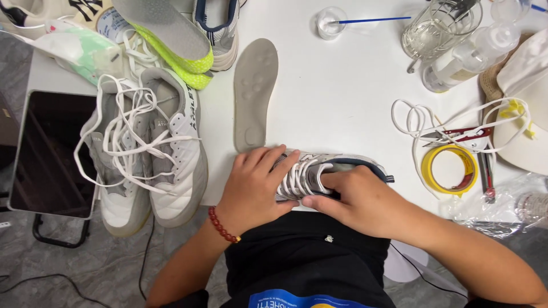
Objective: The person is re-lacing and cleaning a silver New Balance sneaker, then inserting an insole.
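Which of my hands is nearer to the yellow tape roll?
Right. The right hand rests on the sneaker beside the yellow tape roll; the left hand is farther away across the sneaker.

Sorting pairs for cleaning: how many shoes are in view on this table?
5, maybe more hidden. One grey laced shoe lies under both hands at the front edge; two white-grey shoes lie at left; a white-navy one and a cream one sit cropped along the top.

Grey, white-laced sneaker (319, 171) lies sideways at the table's near edge.
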